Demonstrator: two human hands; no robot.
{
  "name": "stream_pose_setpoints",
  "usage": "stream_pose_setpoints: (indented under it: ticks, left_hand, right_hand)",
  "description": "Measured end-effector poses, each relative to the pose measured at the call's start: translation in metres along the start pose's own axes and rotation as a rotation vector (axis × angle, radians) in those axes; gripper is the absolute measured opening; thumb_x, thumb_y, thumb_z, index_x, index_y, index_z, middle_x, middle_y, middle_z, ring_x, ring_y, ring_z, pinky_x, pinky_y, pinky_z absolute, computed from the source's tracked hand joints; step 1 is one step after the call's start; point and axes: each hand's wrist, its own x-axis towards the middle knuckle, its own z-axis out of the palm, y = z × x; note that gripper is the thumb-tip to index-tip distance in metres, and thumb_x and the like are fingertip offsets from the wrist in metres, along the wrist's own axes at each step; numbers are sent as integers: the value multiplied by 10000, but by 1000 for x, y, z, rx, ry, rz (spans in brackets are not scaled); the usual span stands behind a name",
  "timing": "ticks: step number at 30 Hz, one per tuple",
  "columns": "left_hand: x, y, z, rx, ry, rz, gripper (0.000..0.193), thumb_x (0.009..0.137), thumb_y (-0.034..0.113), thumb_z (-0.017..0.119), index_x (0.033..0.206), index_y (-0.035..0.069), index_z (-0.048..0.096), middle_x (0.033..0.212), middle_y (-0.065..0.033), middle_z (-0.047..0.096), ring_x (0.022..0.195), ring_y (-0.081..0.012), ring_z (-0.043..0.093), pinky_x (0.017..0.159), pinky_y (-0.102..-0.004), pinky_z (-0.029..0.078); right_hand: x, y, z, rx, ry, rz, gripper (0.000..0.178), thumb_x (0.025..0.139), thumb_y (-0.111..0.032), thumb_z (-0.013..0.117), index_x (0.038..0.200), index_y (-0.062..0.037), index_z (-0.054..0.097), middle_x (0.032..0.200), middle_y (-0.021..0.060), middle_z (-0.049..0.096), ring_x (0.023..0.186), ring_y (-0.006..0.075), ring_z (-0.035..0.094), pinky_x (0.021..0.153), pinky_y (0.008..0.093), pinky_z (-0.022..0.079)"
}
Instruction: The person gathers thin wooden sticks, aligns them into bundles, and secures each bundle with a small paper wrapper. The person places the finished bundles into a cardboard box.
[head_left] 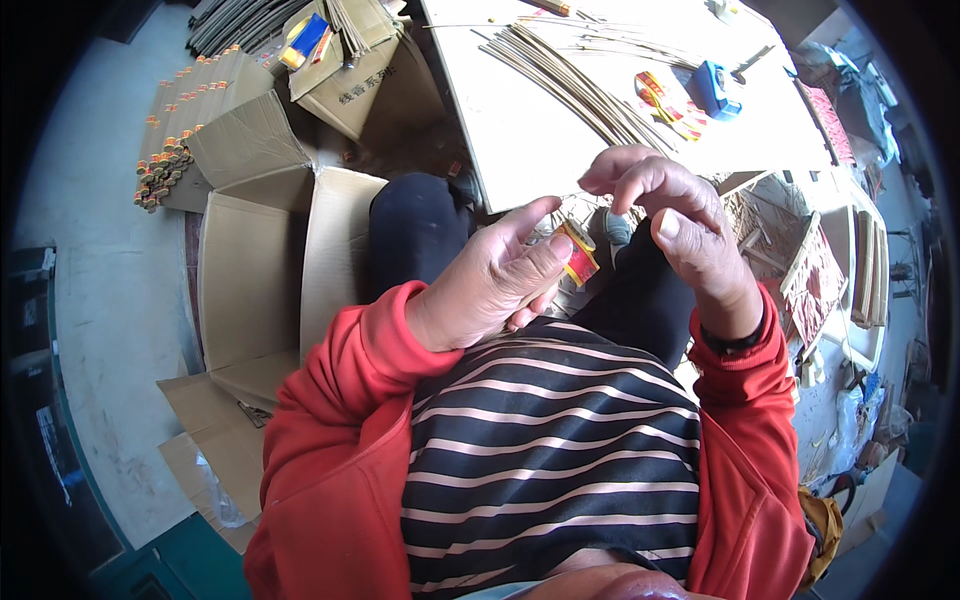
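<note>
My left hand (495, 278) is closed round a bundle of incense sticks (580, 262) in front of my belly. The bundle's round end and a red and yellow paper band stick out past my thumb; the rest is hidden by the hand. My right hand (680, 205) is raised to the right of the bundle, apart from it, fingers curved and spread with nothing visible in them. On the white table (530, 110) ahead lie several long thin sticks (570, 85), red and yellow paper labels (668, 105) and a blue container (718, 90).
An open cardboard box (255, 270) stands left of my legs, flaps raised. Beyond it are stacked banded bundles (190, 130) and another carton (365, 80) with a blue and yellow packet (305, 42) on top. At right are a pale-rimmed container (865, 230) and scattered sticks.
</note>
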Motion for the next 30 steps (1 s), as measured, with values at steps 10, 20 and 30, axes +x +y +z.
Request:
stream_pose_setpoints:
  ticks: [10,20,30]
  left_hand:
    - [0,-4,4,157,125,190,460,881,357,527,1111,-17,387,595,-7,459,455,-37,397,408,-157,335]
    - [-1,13,5,-29,9,52,334,922,328,452,1043,17,432,660,-18,473,488,-40,418,429,-143,354]
    - [4,14,-1,5,-52,19,319,926,314,451,1047,20,478,672,-27,513,500,-45,475,452,-155,390]
  right_hand:
    - [-15,21,41,-187,219,248,239,858,-242,591,807,-12,545,655,3,529,628,53,475,553,210,415]
    - [-13,40,30,-108,177,138,219,847,-209,607,801,-7,537,688,-5,547,627,54,488,565,203,424]
    - [-9,28,32,-12,202,112,202,852,-117,584,955,44,521,806,55,583,732,97,573,675,224,484]
